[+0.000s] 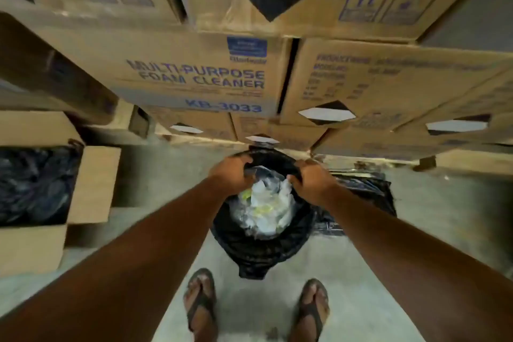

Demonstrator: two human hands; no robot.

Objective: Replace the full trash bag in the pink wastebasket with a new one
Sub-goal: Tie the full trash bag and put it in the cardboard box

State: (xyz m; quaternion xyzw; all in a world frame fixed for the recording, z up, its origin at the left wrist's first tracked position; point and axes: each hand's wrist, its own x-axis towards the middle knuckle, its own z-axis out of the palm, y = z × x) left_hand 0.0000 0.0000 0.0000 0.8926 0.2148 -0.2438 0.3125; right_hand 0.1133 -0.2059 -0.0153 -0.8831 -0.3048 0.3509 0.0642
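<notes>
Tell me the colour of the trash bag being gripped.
Black, seen in the head view: trash bag.

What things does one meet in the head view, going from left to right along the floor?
Open cardboard box with dark plastic inside → left hand → full black trash bag, gripped at its rim by both hands → right hand → flat black plastic bag lying on the floor.

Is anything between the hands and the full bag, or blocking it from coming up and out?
Nothing visible. The left hand and right hand already grip the black trash bag at its rim, and the space above it is open. The wastebasket itself is hidden by the bag.
</notes>
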